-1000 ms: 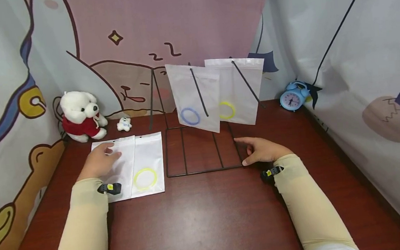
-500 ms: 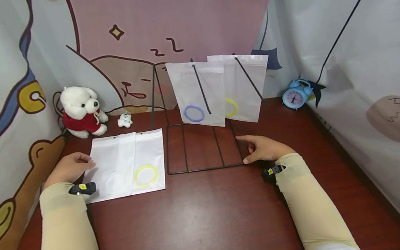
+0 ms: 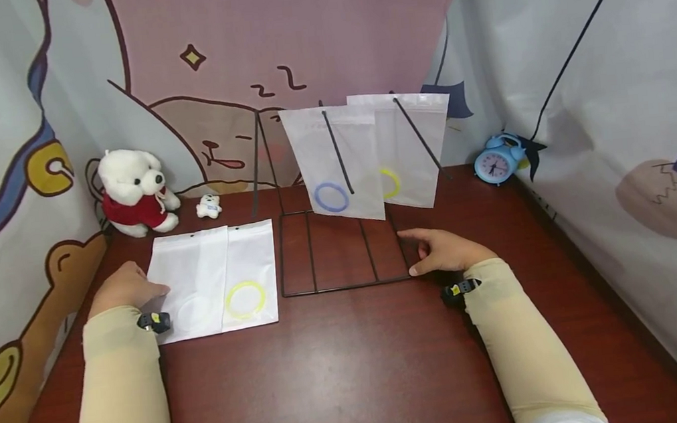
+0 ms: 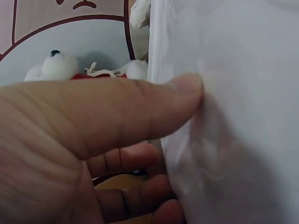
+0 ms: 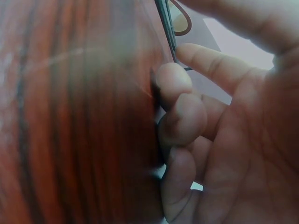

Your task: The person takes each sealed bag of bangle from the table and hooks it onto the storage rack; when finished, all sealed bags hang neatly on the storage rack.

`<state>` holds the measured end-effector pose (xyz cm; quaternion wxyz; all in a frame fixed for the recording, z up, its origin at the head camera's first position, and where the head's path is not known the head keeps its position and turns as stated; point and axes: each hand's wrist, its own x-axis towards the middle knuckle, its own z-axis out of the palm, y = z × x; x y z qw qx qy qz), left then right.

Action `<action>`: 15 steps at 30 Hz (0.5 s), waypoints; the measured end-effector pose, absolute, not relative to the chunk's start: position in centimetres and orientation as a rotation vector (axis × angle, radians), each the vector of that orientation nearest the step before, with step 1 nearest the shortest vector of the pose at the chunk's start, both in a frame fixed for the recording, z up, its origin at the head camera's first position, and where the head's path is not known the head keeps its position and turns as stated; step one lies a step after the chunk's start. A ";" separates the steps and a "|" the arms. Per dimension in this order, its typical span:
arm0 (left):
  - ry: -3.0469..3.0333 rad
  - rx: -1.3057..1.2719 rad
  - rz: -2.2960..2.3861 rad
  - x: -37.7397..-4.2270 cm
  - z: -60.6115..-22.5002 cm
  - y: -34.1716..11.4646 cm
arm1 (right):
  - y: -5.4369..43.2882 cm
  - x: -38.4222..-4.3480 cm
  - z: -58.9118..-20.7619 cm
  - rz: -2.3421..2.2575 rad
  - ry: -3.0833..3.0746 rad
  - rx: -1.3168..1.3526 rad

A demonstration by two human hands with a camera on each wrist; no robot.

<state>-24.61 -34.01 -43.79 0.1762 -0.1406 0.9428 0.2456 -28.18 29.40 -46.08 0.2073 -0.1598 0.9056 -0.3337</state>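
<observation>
Left grip: your left hand [image 3: 124,289] pinches the left white zip pouch [image 3: 189,265] at its left edge, thumb on the face, other fingers curled behind. Keep the pinch light; creased film would hang poorly. Open tabletop [image 3: 328,367] on your side of the grip gives turning room. Right of the grip, the flat yellow-ring pouch [image 3: 254,256] seems partly overlapped; lift edge-first so it isn't dragged. Beyond it, the wire rack [image 3: 311,257], left prong [image 3: 256,165] bare; your right hand [image 3: 447,249] braces its near right corner, index straight, unwrapped. Past the grip, mind the plush dog [image 3: 134,199]. Farthest right, the hanging blue-ring pouch [image 3: 361,159] and hanging yellow-ring pouch [image 3: 415,154].
</observation>
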 end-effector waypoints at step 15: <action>2.642 -0.197 0.864 -25.0 -43.7 -34.0 | 29.2 -28.2 -45.9 -0.921 2.526 -0.446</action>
